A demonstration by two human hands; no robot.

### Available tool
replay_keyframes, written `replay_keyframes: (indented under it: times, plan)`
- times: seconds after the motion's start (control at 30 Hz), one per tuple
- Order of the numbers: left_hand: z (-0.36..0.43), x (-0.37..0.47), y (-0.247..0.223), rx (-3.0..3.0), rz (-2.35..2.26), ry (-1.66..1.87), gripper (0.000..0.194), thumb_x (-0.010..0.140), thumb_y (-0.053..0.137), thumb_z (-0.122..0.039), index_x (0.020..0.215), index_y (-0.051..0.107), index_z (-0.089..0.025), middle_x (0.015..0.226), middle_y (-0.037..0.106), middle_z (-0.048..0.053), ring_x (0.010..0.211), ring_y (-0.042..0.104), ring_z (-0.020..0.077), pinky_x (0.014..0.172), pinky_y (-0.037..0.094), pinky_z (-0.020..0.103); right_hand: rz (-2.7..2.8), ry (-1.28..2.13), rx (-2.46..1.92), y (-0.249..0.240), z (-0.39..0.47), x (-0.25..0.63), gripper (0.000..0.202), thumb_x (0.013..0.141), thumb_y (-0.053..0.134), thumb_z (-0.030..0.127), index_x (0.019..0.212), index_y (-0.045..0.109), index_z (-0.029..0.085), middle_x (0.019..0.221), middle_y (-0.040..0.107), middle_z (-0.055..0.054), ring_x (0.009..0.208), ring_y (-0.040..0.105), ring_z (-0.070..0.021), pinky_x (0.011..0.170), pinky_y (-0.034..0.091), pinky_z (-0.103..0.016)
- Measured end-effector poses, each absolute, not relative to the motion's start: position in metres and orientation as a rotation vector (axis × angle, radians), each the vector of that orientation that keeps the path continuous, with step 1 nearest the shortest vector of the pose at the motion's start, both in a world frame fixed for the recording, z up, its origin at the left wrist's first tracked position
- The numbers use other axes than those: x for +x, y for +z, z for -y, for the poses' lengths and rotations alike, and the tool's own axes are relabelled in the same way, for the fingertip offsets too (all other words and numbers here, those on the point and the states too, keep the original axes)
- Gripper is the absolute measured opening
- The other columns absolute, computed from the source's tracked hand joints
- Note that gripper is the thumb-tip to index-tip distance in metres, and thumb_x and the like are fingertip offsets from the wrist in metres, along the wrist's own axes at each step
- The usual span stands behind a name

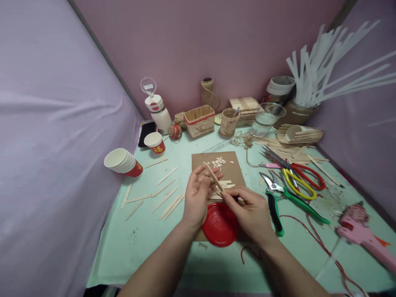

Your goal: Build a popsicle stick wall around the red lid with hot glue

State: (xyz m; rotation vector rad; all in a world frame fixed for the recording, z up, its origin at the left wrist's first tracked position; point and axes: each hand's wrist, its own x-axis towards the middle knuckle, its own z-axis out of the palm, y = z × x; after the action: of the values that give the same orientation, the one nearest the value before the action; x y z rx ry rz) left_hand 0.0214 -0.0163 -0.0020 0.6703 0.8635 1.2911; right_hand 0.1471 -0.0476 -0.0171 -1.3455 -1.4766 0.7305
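My right hand (247,206) pinches the lower end of a thin wooden craft stick (214,177) between thumb and fingers. The stick slants up and left across my left hand (199,189), whose palm is turned up with fingers loosely apart; whether it touches the stick I cannot tell. Under both hands lies a brown cardboard sheet (196,161). Small cut wood chips (219,161) are heaped on its far part, and short stick pieces (228,185) lie nearer, partly hidden by my hands. A round red lid (219,225) rests on the near part of the board.
Loose sticks (167,194) lie to the left, near stacked paper cups (122,161). Pruning shears (275,189), scissors (297,175) and a pink glue gun (360,231) are on the right. Along the back stand a white bottle (161,119), a wooden basket (200,126) and a water cup (262,123).
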Motion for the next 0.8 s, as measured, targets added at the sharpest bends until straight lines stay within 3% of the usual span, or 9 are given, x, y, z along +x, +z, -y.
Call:
replay_keyframes:
  times: [0.1,0.2,0.6,0.73,0.8]
  plan:
    - [0.018,0.02,0.004,0.587,-0.739,1.215,0.04,0.084,0.063,-0.044,0.111,0.059,-0.015,0.106,0.071,0.013,0.095,0.07,0.0228,0.087,0.053,0.037,1.252,0.998,-1.353,-0.015,0.056,0.147,0.017,0.081,0.067,0.032,0.071,0.069,0.019,0.07,0.07,-0.002,0.065,0.063,-0.0169,0.063,0.049,-0.028]
    - [0.022,0.021,0.005,0.547,-0.729,1.151,0.034,0.082,0.067,-0.039,0.104,0.064,-0.013,0.096,0.073,0.012,0.084,0.071,0.0208,0.083,0.055,0.035,1.154,1.11,-1.367,-0.016,0.063,0.145,0.019,0.078,0.068,0.035,0.069,0.07,0.018,0.067,0.07,-0.003,0.064,0.063,-0.0176,0.062,0.05,-0.028]
    - [0.025,0.024,0.003,0.513,-0.815,1.149,0.024,0.074,0.076,-0.032,0.086,0.066,-0.013,0.076,0.071,0.004,0.065,0.068,0.0121,0.067,0.055,0.024,1.127,1.098,-1.405,-0.025,0.074,0.132,0.021,0.081,0.064,0.035,0.07,0.07,0.019,0.068,0.071,-0.003,0.066,0.064,-0.0187,0.064,0.051,-0.03]
    - [0.025,0.022,0.001,0.599,-0.852,1.144,0.021,0.077,0.073,-0.032,0.087,0.067,-0.015,0.075,0.07,0.002,0.065,0.067,0.0115,0.064,0.055,0.022,1.335,1.086,-1.426,-0.019,0.079,0.142,0.017,0.084,0.062,0.033,0.092,0.069,0.02,0.088,0.072,-0.005,0.08,0.066,-0.0196,0.074,0.053,-0.032]
    - [0.025,0.02,0.0,0.684,-0.901,1.141,0.021,0.078,0.072,-0.033,0.088,0.067,-0.016,0.077,0.071,0.003,0.067,0.068,0.0125,0.064,0.055,0.022,1.49,0.906,-1.514,-0.017,0.081,0.159,0.03,0.084,0.063,0.037,0.11,0.063,0.021,0.107,0.068,-0.008,0.096,0.064,-0.0228,0.085,0.051,-0.036]
